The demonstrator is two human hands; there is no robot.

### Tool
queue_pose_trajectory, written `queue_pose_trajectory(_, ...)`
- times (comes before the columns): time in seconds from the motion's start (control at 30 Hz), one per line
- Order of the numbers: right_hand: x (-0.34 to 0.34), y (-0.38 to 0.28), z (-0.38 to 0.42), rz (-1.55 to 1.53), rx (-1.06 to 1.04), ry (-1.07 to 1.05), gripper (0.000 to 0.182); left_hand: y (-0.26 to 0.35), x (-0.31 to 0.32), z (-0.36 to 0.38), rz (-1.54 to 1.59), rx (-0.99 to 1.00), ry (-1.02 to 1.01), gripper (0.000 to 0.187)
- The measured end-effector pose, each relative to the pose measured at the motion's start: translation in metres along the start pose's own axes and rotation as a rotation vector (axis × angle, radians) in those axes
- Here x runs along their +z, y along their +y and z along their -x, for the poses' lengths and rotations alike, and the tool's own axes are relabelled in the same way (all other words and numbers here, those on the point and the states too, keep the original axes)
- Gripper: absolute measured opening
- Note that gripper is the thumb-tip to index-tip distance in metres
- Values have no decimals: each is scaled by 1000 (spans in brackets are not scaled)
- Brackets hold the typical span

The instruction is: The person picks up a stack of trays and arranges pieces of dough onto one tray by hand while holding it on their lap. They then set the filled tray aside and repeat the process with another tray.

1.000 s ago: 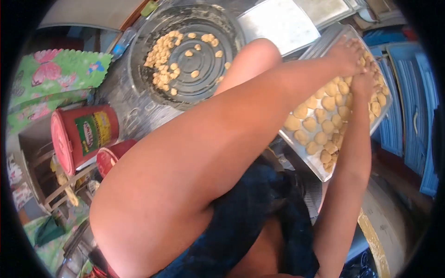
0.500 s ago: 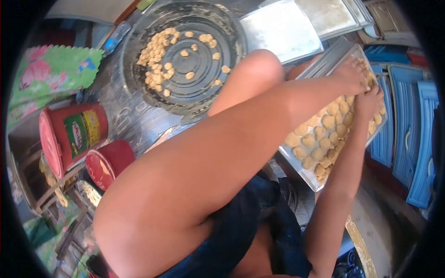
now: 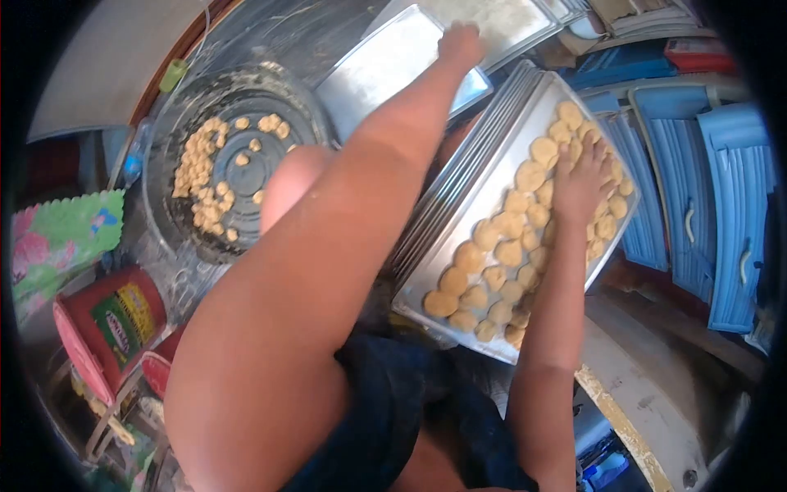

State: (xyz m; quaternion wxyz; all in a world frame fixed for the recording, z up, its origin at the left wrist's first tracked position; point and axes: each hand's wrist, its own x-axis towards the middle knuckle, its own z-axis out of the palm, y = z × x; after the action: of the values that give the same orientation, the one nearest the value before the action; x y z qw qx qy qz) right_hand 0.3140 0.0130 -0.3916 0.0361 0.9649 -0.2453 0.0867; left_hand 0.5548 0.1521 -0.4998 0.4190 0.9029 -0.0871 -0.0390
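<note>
My right hand (image 3: 580,182) lies with fingers spread on the flattened dough pieces (image 3: 508,252), which sit in rows in a metal tray (image 3: 490,174). This tray tops a stack of similar trays (image 3: 459,176). Up at the top of the view, my left hand (image 3: 461,47) is over the edges of two flat metal trays, apart from the dough. Its fingers look bunched and are partly hidden, so whether it holds anything cannot be seen. A dark round tub (image 3: 157,172) at left contains several small dough lumps (image 3: 197,160), and my left arm and a knee hide part of it.
One flat metal tray (image 3: 377,70) lies beside the tub, with another tray (image 3: 516,29) behind it. Red buckets (image 3: 106,328) and a green flowered cloth (image 3: 70,246) are at left. Blue slatted panels (image 3: 684,197) stand at right.
My left hand has left the dough tray and moved up and left over the flat trays. My right hand has spread flat on the dough. The view has shifted right.
</note>
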Motion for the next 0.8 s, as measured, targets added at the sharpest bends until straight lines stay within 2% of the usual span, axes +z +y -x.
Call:
queue_pose_trajectory(0.03, 1, -1, -1, -28, -3, -17, 69, -12, 24, -8, -199, 56, -205, 31)
queue_pose_trajectory(0.07, 0, -3, -2, -16, 4, -7, 69, -25, 42, -9, -286, 250, -370, 31)
queue_pose_trajectory(0.13, -3, -4, 0, -47, 22, -72, 70, -34, 77, -8, -423, 457, -508, 30)
queue_pose_trajectory(0.2, -2, 0, 3, -36, 40, -84, 70, -52, 127, -19, -443, 609, -526, 29)
queue_pose_trajectory(0.23, -4, -2, 3, -50, 32, -89, 69, -49, 120, -11, -377, 716, -518, 27)
queue_pose_trajectory(0.27, -4, -3, 3, -71, 20, -89, 69, -50, 130, -9, -398, 588, -610, 24)
queue_pose_trajectory(0.33, -3, -3, 2, -50, 40, -86, 70, -72, 144, 6, -547, 727, -294, 24)
queue_pose_trajectory(0.4, -3, -4, 2, -52, 32, -82, 70, -109, 198, -23, -116, 489, -353, 24)
queue_pose_trajectory(0.43, -4, -4, 2, -47, 29, -73, 70, -51, 128, 1, -559, 648, -335, 25)
queue_pose_trajectory(0.47, -4, -4, 2, -43, 51, -64, 70, -55, 134, -16, -630, 779, -433, 25)
queue_pose_trajectory(0.53, -4, -3, 2, -52, 24, -63, 71, -43, 105, -22, -667, 753, -479, 29)
queue_pose_trajectory(0.6, -1, 0, 3, -53, 26, -8, 71, -38, 68, -30, -643, 562, -499, 35)
queue_pose_trajectory(0.63, -2, 0, 3, -62, 31, -21, 71, -33, 47, -34, -657, 579, -474, 35)
queue_pose_trajectory(0.7, -3, -3, 3, -73, 45, -46, 70, -22, 0, -39, -638, 502, -203, 37)
queue_pose_trajectory(0.77, -2, -2, 2, -103, 50, -40, 69, -1, -66, -44, -706, 428, -41, 40)
queue_pose_trajectory(0.8, -2, -2, 3, -117, 57, -55, 68, 2, -98, -49, -596, 447, 103, 40)
